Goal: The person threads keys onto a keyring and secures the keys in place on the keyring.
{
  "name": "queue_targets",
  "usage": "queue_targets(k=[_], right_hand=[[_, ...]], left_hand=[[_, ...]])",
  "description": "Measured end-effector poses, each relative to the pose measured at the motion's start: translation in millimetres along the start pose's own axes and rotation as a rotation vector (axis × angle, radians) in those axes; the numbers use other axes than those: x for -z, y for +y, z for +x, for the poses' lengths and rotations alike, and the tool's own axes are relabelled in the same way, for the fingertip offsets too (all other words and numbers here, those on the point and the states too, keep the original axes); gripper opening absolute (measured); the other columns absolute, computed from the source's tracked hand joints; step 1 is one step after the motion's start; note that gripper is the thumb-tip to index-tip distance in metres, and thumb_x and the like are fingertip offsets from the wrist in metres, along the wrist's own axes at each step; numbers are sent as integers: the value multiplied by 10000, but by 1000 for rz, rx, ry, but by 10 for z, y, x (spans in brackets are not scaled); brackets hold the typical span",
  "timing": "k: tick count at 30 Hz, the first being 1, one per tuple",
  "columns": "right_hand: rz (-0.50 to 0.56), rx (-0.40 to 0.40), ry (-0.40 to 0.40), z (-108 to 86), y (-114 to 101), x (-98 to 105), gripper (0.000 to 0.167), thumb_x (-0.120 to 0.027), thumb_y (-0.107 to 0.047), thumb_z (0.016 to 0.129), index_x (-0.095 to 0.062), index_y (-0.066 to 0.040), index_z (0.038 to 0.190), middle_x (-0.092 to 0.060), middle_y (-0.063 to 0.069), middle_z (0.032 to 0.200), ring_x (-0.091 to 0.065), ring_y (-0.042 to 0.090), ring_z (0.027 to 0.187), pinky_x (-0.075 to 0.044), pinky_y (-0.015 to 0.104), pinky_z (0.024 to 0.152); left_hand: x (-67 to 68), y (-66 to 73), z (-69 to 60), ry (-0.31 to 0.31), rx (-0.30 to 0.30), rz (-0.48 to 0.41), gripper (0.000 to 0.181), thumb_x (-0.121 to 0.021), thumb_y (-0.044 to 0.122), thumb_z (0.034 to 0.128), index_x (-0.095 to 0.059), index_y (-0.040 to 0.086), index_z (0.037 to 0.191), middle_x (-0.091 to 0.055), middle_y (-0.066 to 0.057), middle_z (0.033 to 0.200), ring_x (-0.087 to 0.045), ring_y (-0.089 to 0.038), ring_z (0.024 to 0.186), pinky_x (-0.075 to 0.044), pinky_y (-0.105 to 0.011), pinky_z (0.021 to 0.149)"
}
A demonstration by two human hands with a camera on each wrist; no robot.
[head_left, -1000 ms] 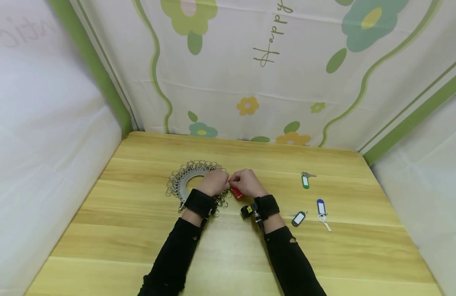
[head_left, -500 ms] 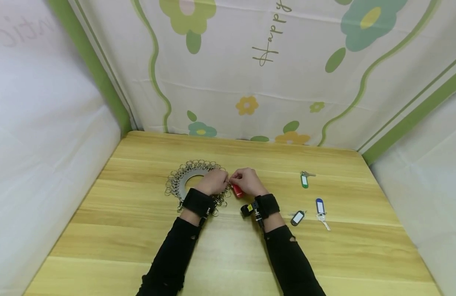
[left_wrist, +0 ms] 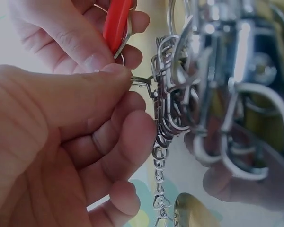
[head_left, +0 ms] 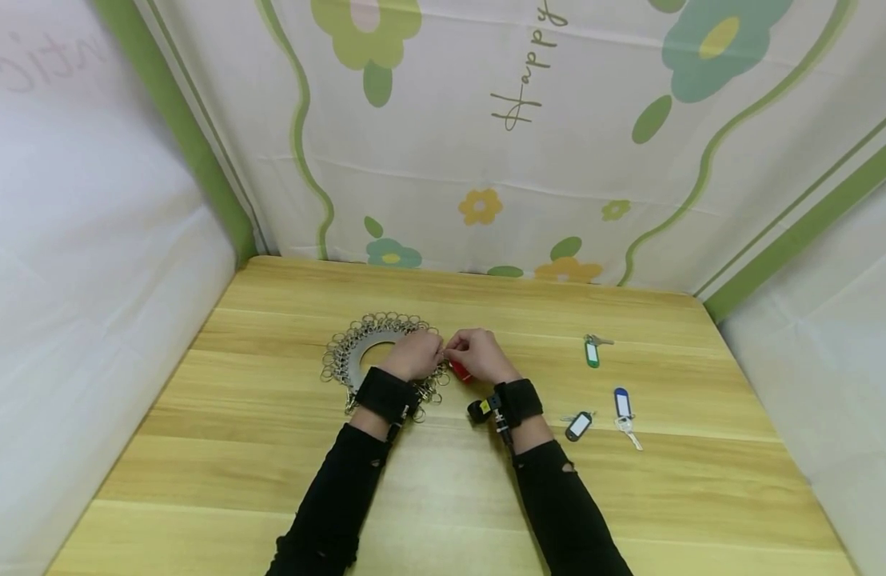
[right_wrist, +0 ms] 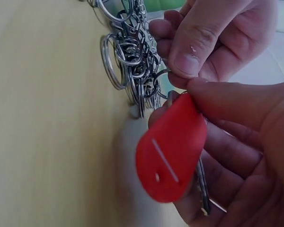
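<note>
A grey ring-shaped holder (head_left: pixel 354 360) lies left of the table's middle, its rim hung with many metal split rings. My left hand (head_left: pixel 416 354) is over its right side and pinches one small split ring (left_wrist: pixel 141 81) between thumb and forefinger. Close beside it, my right hand (head_left: pixel 482 354) pinches the top end of a red key tag (right_wrist: pixel 170 146), right by the left fingertips. A key (right_wrist: pixel 202 184) hangs behind the tag, partly hidden by it and by the right fingers. Whether the tag's ring and the pinched split ring are linked cannot be made out.
Right of the hands lie a key with a green tag (head_left: pixel 592 352), a key with a blue tag (head_left: pixel 623 402) and a key with a black tag (head_left: pixel 579 426). The wooden table (head_left: pixel 285 488) meets flower-printed cloth at the back and sides.
Both hands stay almost in place, fingertips together. The red key tag tilts slightly and shows less of its length in the head view.
</note>
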State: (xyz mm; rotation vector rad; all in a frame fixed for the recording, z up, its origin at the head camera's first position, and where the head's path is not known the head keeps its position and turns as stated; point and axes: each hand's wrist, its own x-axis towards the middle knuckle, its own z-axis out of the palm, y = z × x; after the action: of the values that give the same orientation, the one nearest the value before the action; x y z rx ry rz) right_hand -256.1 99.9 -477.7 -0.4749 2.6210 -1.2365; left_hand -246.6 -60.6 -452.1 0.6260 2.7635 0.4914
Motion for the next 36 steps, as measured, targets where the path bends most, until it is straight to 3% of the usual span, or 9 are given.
queue_targets(k=[9,19,31,36], right_hand=[[6,-10,-11,-7,20,27,79,-665,-183,900,-693,-139,842,-641,-18,740,-576,148,607,-472,287,538],[45,-58,13,-11,16,34,98,-637,-183,920,-667,-117,853,-627,15,767,-586,168,650,-484,295,550],[63,30,-40,-13,33,21,54,-643,-133,912,-651,-119,860,-641,60,750,-583,206,621,-444,288,566],[73,27,-38,-17,33,21,63,-642,-127,912,-650,-119,850,-643,66,746,-578,198,622,-436,285,566]], left_hand=[[11,4,-6,-3,-5,-63,210,-496,93,962,-551,105,760,-449,-29,639,-420,-158,560,-372,-289,602],[13,4,-6,25,-25,-64,139,-525,32,941,-613,90,851,-552,-27,759,-494,-164,652,-393,-287,629],[20,13,-8,14,0,-53,200,-528,83,956,-563,100,760,-501,-27,666,-456,-153,584,-373,-280,593],[22,18,-18,27,-10,-78,165,-573,60,921,-564,112,765,-480,-20,654,-432,-155,583,-346,-278,585]])
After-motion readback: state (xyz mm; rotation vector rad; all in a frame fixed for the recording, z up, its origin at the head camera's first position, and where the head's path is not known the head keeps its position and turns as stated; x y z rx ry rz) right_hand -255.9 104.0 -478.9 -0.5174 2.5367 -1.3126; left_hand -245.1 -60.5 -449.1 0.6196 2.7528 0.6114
